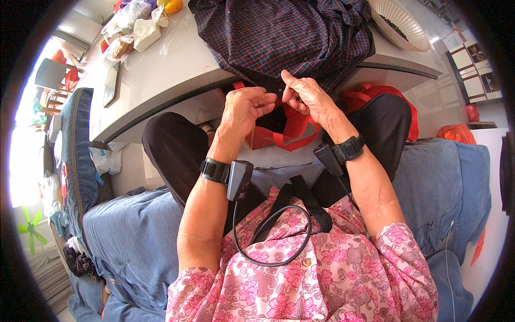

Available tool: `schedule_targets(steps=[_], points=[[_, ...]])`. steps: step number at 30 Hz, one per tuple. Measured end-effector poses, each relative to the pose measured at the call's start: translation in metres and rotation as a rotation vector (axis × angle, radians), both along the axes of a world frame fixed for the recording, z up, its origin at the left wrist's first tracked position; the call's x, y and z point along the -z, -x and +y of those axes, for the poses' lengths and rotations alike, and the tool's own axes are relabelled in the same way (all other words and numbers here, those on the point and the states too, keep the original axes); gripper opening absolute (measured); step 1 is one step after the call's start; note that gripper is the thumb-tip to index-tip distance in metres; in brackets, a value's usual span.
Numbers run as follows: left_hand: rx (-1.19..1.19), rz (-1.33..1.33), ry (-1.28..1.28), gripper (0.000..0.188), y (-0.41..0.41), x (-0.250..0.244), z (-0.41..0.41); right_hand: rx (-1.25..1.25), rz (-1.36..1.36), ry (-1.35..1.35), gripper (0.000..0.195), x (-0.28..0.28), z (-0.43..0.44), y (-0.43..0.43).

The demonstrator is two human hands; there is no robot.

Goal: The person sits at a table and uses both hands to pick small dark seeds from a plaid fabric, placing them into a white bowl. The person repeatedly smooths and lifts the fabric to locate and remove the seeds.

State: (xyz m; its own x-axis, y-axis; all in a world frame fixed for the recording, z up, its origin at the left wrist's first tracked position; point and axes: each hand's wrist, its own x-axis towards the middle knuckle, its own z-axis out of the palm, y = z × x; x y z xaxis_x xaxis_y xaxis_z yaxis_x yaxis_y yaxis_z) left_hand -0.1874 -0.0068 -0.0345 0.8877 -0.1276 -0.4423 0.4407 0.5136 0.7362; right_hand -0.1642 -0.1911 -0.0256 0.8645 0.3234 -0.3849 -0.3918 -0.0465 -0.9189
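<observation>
My left hand [247, 105] is held over a red bag [257, 137], its fingers loosely bent, with nothing visible in it. Facing it across a small gap, my right hand [304, 96] has its thumb raised away from its curled fingers; I see no object there either. The bag stands between my knees, and dark contents [273, 120] show in its mouth, partly hidden by my hands. Just beyond my fingertips, a dark checked cloth [281, 40] lies bunched on the table [169, 68] and hangs over its front edge.
A ribbed white dish [402, 24] with dark bits sits on the table's right. A phone or tablet [112, 83] and plastic bags [126, 18] lie left. Another red bag [402, 102] is beyond my right knee. Blue cloth covers the sofa [132, 225] beneath me.
</observation>
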Motion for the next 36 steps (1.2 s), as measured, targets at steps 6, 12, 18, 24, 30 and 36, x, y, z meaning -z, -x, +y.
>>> schedule_targets(steps=[6,12,18,24,30,36], points=[[0.027,-0.091,-0.024,0.031,0.0043,-0.0013,-0.0025,-0.015,0.020,-0.051,0.057,0.0005,-0.0005,-0.0001],[0.029,-0.082,-0.096,0.030,0.0061,0.0000,-0.0019,-0.024,0.111,-0.227,0.043,0.0014,-0.0010,-0.0007],[0.025,-0.068,-0.277,0.021,0.0051,0.0022,-0.0014,-0.036,0.134,-0.257,0.034,0.0034,-0.0016,-0.0023],[0.056,-0.053,-0.323,0.018,0.0048,-0.0010,-0.0003,-0.045,0.131,-0.244,0.031,0.0053,-0.0015,-0.0039],[-0.004,0.003,-0.205,0.021,0.0029,-0.0018,-0.0006,-0.028,0.142,-0.286,0.029,0.0055,-0.0013,-0.0037],[-0.042,-0.033,0.033,0.024,0.0003,0.0030,-0.0006,0.003,0.171,-0.320,0.028,0.0059,-0.0032,-0.0059]])
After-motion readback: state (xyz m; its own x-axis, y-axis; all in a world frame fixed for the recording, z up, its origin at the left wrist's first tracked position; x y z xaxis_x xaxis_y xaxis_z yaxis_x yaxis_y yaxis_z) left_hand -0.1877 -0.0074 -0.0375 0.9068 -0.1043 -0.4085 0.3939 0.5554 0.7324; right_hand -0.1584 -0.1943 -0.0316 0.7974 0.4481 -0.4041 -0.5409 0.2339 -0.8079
